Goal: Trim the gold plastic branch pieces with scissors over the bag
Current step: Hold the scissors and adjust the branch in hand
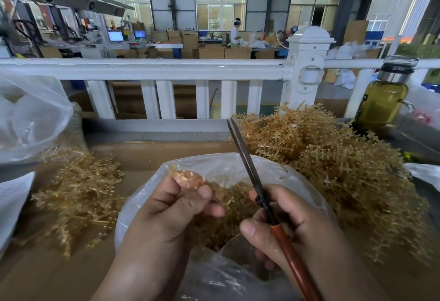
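Scissors [250,169] rise from your right hand [285,224], dark blades all but closed. The tips point up and away, a little left, toward the white railing [142,68], and the red-brown handle runs back down to the lower right. Your fingers and thumb curl round that handle. Your left hand [176,208] pinches a small gold branch piece [188,178], knobbly, translucent and blurred, its free end angled up and left, apart from the blades. Both hands sit over the open clear bag [228,165], which holds gold trimmings. Gold branches lie heaped in a left pile [78,188] and a right pile [333,158].
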### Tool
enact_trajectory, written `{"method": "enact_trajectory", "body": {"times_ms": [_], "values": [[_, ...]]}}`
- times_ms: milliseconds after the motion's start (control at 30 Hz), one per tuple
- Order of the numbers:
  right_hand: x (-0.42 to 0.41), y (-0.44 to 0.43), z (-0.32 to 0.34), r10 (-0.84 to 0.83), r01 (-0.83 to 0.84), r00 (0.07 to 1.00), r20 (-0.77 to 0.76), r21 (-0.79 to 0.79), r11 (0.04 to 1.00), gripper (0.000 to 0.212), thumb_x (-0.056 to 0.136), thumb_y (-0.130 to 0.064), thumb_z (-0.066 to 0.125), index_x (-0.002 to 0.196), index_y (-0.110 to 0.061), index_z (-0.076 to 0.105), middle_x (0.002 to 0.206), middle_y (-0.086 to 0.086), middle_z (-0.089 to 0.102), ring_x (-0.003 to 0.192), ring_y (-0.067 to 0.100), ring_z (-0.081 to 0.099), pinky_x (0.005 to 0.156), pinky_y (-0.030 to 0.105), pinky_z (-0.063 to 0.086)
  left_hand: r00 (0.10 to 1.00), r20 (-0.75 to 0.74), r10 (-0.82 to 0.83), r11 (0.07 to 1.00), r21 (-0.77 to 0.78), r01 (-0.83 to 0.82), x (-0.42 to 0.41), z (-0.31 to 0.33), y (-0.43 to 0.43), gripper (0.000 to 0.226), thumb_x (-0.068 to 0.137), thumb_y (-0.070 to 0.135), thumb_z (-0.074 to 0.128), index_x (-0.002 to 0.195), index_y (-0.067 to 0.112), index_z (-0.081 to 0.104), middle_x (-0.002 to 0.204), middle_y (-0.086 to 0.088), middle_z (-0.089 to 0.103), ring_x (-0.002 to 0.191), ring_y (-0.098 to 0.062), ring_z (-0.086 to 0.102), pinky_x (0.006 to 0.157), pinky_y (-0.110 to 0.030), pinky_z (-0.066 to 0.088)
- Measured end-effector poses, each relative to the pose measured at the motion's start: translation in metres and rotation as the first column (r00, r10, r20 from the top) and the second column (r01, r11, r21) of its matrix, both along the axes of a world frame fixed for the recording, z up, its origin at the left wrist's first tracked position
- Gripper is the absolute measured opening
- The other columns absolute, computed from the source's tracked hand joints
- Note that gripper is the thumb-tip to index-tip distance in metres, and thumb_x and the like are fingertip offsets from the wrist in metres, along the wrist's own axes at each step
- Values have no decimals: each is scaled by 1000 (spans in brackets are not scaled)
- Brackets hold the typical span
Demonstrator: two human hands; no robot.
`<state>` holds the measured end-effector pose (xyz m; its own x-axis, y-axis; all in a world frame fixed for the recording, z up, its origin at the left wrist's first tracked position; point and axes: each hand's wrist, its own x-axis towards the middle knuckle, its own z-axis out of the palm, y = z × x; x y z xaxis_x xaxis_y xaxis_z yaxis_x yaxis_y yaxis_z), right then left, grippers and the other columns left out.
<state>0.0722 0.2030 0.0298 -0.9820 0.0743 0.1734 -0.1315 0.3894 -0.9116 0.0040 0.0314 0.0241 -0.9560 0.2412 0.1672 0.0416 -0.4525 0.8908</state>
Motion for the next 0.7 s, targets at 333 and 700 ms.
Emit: {"method": "enact_trajectory", "body": {"times_ms": [333, 700], "values": [[2, 13, 17, -22, 24, 1000, -9, 242, 970, 52, 61, -85, 53, 109, -66, 48, 92, -28, 67, 82, -10, 66, 68, 14, 45, 996, -26, 80, 996, 42, -79, -4, 7, -14, 11, 77, 15, 64, 70, 21, 70, 77, -10, 68, 69, -18, 65, 76, -29, 55], [4, 16, 20, -38, 4, 998, 57, 517, 856, 55, 70, -80, 57, 119, -63, 38, 102, -38, 57, 89, -15, 58, 69, 13, 49, 986, -104, 127, 991, -25, -130, -8, 3, -18, 9, 82, 19, 70, 76, 26, 71, 80, -6, 70, 78, -19, 69, 82, -39, 47]]}}
